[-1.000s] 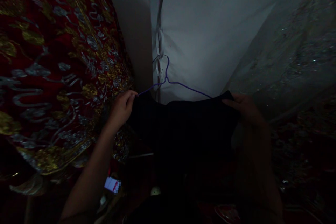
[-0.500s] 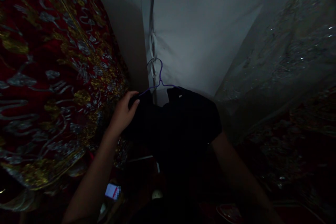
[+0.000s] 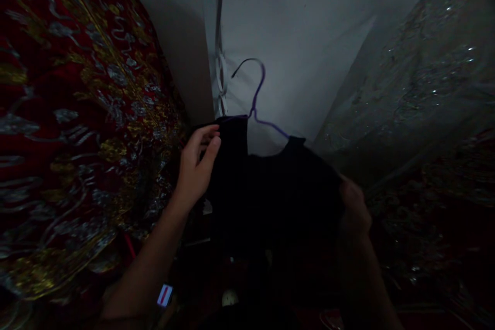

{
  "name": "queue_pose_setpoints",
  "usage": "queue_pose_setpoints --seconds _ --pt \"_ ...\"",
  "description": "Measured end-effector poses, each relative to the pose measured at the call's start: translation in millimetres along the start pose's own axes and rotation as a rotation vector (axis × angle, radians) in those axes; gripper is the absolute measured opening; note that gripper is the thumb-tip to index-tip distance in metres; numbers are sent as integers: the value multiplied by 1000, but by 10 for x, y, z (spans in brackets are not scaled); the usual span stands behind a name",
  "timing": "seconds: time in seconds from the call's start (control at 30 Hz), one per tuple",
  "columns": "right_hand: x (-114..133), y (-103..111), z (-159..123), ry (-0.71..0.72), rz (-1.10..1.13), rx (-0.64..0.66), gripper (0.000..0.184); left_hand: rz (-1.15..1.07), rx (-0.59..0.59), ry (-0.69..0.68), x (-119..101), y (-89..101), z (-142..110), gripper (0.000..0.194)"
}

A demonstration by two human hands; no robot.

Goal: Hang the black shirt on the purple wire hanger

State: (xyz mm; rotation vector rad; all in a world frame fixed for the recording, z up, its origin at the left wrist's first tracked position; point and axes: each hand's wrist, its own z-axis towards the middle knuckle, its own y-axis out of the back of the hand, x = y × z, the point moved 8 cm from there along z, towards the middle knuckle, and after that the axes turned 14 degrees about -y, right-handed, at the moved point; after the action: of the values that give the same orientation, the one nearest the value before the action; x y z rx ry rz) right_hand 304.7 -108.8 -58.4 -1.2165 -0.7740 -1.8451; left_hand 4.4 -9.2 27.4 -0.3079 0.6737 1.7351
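A dark short garment, like a top (image 3: 274, 185), hangs on a thin purple hanger (image 3: 255, 95). The hanger's hook stands free of the white rings (image 3: 221, 75) on the wall, pointing left. My left hand (image 3: 199, 165) pinches the garment's left shoulder near the hanger's end, thumb in front and fingers behind. At the opposite side, my right hand (image 3: 356, 209) is closed on the right sleeve edge; it is slightly blurred and its fingers are partly hidden. The garment's lower part fades into the dark.
Red cloth with gold and silver embroidery (image 3: 112, 108) hangs close on the left. Clear plastic over a sparkling garment (image 3: 417, 87) hangs on the right. Behind is a pale wall (image 3: 301, 36). A lit phone screen (image 3: 164, 295) shows low down in the dark.
The hanger's hook has come off the white rings and moved right. My right hand has come out from behind the garment to its right edge; my left hand shifted slightly right and up.
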Motion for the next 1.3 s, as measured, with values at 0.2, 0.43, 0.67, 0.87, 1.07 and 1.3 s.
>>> queue_pose_setpoints --seconds 0.2,0.43,0.67,0.87,1.07,1.3 --pt "395 -1173 -1076 -51 -130 1259 55 -530 372 538 117 -201 -591 55" --pt "-464 -997 -508 -378 1 828 40 137 678 220 195 78 -596 34" --pt "-806 -1184 -838 -549 80 985 41 400 378 21 276 161 628 30" --pt "-878 -1329 -870 -527 110 921 43 325 509 50 303 -279 1030 31" --pt "-1250 -1867 -708 -622 -120 650 71 493 440 -50 287 -448 686 32" --pt "-1898 -2258 -404 -716 -358 429 57 456 375 -199 387 -318 560 15"
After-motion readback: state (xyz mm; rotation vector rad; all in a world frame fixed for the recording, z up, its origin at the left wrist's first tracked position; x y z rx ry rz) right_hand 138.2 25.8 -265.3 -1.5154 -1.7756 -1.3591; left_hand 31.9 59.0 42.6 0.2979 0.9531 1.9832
